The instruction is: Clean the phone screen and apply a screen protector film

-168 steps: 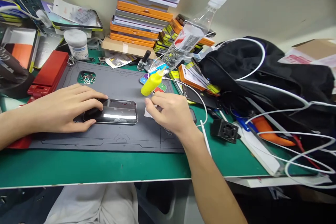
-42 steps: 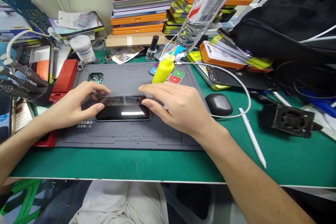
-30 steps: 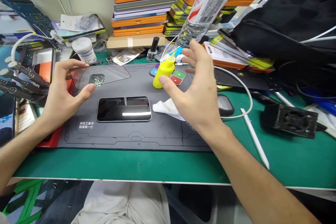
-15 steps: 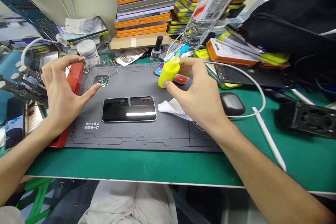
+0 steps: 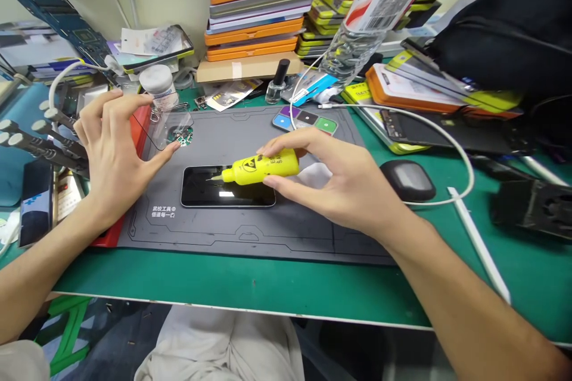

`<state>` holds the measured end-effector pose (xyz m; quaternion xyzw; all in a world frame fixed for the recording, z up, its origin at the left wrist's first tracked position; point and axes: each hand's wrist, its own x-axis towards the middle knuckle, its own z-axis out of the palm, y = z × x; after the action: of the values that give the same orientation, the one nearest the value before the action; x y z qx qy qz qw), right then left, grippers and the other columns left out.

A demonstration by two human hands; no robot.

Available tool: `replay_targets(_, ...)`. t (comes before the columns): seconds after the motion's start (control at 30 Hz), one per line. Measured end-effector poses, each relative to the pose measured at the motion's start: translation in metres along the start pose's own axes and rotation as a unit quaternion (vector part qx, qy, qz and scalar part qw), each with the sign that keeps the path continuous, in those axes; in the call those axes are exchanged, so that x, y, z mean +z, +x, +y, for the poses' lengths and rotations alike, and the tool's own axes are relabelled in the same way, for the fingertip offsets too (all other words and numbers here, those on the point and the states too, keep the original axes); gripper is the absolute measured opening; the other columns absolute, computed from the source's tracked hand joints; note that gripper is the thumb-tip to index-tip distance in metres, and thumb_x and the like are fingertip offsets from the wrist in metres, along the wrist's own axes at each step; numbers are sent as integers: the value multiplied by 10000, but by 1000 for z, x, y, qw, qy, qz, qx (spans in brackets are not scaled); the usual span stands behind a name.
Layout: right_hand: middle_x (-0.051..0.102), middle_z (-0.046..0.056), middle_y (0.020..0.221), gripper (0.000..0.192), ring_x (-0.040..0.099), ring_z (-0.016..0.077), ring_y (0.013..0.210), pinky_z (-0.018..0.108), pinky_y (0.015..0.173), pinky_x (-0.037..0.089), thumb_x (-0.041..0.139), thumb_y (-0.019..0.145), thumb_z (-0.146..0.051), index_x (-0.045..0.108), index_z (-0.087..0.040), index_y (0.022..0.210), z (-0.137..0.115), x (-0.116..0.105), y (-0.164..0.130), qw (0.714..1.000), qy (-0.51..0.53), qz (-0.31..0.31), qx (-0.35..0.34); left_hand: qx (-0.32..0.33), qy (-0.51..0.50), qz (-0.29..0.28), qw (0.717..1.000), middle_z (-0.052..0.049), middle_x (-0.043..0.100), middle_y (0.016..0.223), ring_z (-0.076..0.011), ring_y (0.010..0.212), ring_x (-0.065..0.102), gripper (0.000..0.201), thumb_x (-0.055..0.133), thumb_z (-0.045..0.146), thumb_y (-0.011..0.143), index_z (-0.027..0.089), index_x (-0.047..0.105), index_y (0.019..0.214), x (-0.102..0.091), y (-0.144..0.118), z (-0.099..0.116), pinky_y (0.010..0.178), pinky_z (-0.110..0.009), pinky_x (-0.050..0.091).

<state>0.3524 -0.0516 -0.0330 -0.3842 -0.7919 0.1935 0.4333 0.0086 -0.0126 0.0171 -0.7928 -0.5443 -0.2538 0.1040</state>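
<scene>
The small yellow plastic squeeze bottle [image 5: 261, 168] with a fine needle tip now lies sideways in the right hand [image 5: 339, 181], grasped between thumb and fingers, its tip pointing left just above the dark glossy phone [image 5: 227, 187] that lies flat on the grey rubber work mat [image 5: 250, 232]. Half a second ago it stood upright near the coloured pads at the mat's far edge, so it has been picked up and brought over the screen. The left hand [image 5: 111, 152] keeps pinching the thin clear glass screen protector [image 5: 163, 131] by its edges, raised well left of the phone. A white cloth [image 5: 315, 174] peeks from behind the right fingers.
</scene>
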Motion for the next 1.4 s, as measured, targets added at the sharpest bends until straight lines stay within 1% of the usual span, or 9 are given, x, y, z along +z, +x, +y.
replay_targets(0.17, 881, 83, 1253, 207, 853, 319, 1169, 478, 996, 715, 821, 1040, -323, 799, -279, 1242, -1, 1, 2, 1000, 11, 5, -22, -6, -10, 2, 1000, -103, 649, 1710, -388, 1744, 441, 808, 679, 808, 1066, 269, 588, 1661, -1, 1, 2, 1478, -693, 307)
replay_targets(0.37, 885, 60, 1222, 186, 844, 326, 1172, 519, 1073, 691, 816, 1020, -292, 819, -299, 1206, -3, -6, 5, 999, 5, 16, -34, 1, -4, 4, 1000, -95, 644, 1712, -371, 1740, 445, 769, 662, 761, 1087, 266, 571, 1669, 0, 0, -2, 1465, -718, 310)
replay_targets(0.57, 866, 61, 1207, 153, 820, 341, 1123, 551, 1036, 676, 764, 1010, -326, 800, -314, 1158, -5, -12, 5, 999, -12, 30, -1, 8, 2, -5, 1000, -101, 627, 1727, -374, 1747, 429, 748, 647, 743, 1106, 279, 546, 1683, 0, 1, -2, 1468, -720, 309)
replay_targets(0.73, 825, 45, 1155, 200, 780, 317, 1071, 488, 925, 641, 727, 982, -245, 745, -328, 1162, -2, -12, 4, 997, -38, 66, -29, -5, -13, -5, 1000, -83, 630, 1736, -407, 1748, 429, 802, 673, 811, 1069, 309, 575, 1687, 0, 1, 0, 1459, -751, 307)
replay_targets(0.83, 810, 39, 1116, 197, 762, 307, 1030, 470, 897, 621, 723, 960, -238, 723, -317, 1140, 0, -13, 4, 996, -38, 70, -39, -12, -15, -7, 1000, -65, 617, 1756, -412, 1756, 429, 802, 672, 815, 1062, 337, 577, 1699, 0, 1, 0, 1463, -755, 299)
replay_targets(1.0, 793, 51, 1093, 214, 734, 310, 1003, 483, 891, 608, 678, 914, -207, 695, -308, 1103, 0, -17, 6, 993, -65, 88, -35, 7, 1, 1, 1000, -49, 597, 1772, -412, 1766, 419, 767, 710, 747, 1076, 365, 552, 1722, 1, 0, -4, 1482, -733, 280)
replay_targets(1.17, 800, 55, 1103, 230, 745, 316, 1004, 494, 884, 616, 661, 891, -218, 686, -309, 1101, 4, -20, 5, 992, -71, 101, -18, 40, 19, 13, 999, -77, 590, 1763, -439, 1742, 426, 758, 756, 682, 1096, 339, 531, 1733, 4, 0, -9, 1454, -754, 315)
replay_targets(1.33, 800, 61, 1132, 239, 768, 305, 1028, 494, 930, 641, 656, 877, -229, 697, -301, 1101, 9, -21, 4, 991, -67, 117, -3, 34, 28, 3, 999, -57, 571, 1784, -442, 1746, 421, 770, 732, 683, 1098, 379, 491, 1763, 4, -1, -8, 1461, -768, 291)
replay_targets(1.4, 801, 62, 1127, 244, 757, 299, 1009, 480, 880, 639, 667, 873, -252, 707, -299, 1109, 10, -20, 5, 991, -53, 119, 2, 35, 29, 2, 999, -55, 570, 1787, -440, 1744, 424, 766, 735, 663, 1098, 392, 477, 1767, 3, -1, -7, 1459, -778, 286)
